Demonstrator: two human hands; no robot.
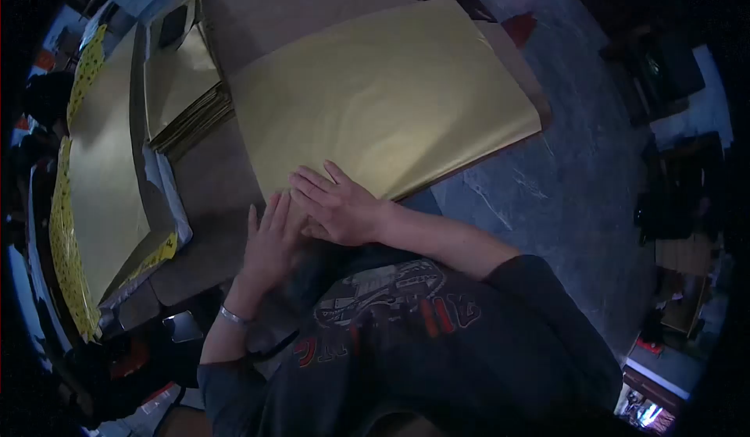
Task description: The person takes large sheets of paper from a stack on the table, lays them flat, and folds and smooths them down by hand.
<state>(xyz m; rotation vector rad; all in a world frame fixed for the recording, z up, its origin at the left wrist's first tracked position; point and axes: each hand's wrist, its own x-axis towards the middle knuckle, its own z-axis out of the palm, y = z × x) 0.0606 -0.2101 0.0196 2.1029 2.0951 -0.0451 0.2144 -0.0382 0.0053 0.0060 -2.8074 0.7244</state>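
A large gold sheet (375, 85) lies spread over the brown tabletop in front of me, with faint creases near its front edge. My right hand (340, 206) rests at the sheet's near left corner, palm down with its fingers stretched out. Beside it, my left hand (273, 242) has its fingers extended at the same corner, and the two hands overlap or touch. A bracelet (233, 316) circles the left wrist. Whether any paper edge lies under the palms is hidden.
A stack of folded gold paper (187, 85) with a dark object (173, 24) on top stands left of the sheet. Farther left lies more gold paper (105, 179) in yellow patterned wrapping (66, 242). Grey floor (539, 226) shows to the right, with dark cluttered items (680, 179) beyond.
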